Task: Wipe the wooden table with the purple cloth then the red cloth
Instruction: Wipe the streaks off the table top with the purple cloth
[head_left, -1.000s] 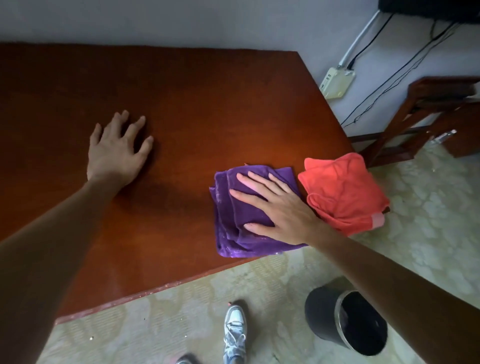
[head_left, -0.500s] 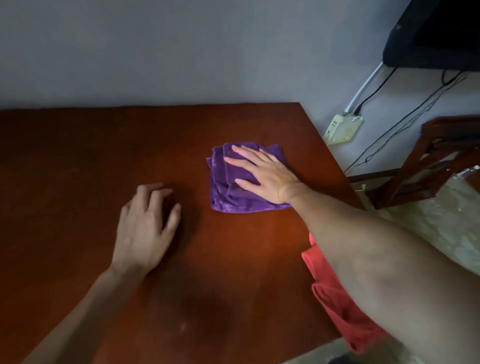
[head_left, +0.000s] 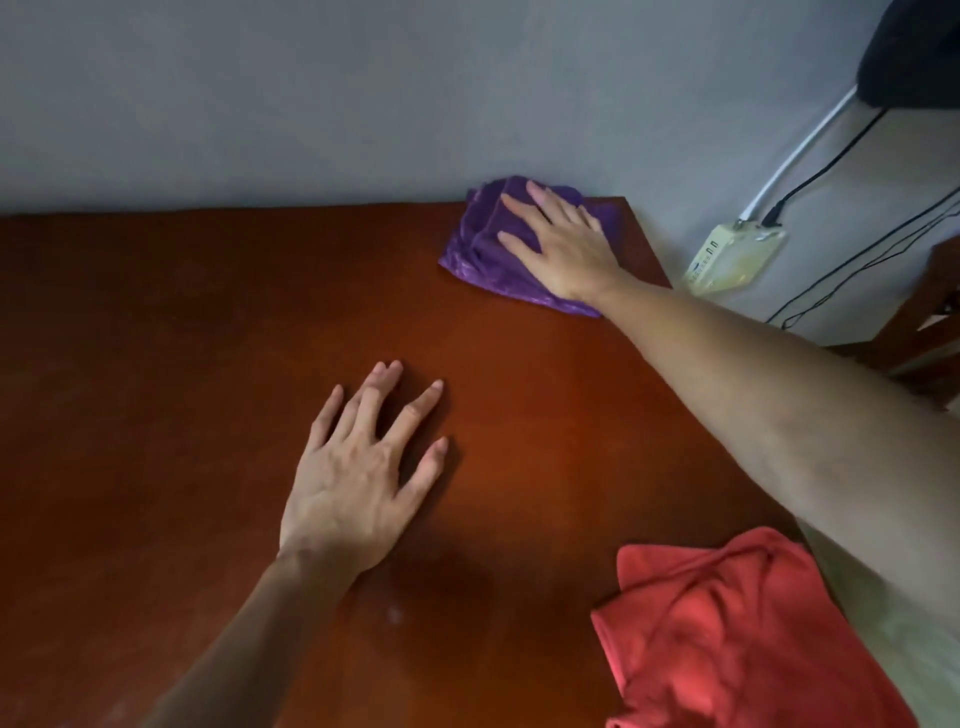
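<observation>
Purple cloth (head_left: 485, 249): plush, folded, long axis toward the wall, upper right.
Right hand (head_left: 563, 244): pressed flat on it, fingers spread.
Left hand (head_left: 358, 478): laid flat and splayed on the glossy wooden table (head_left: 156, 389).
Red cloth (head_left: 737, 644): crumpled, lower right.

One head-worn view looks forward and down from above and behind both hands, close over the wooden table (head_left: 182, 389); the left hand (head_left: 358, 478) sits near centre, the right hand (head_left: 563, 249) beyond it by the wall (head_left: 311, 104), with no second view to overlap
</observation>
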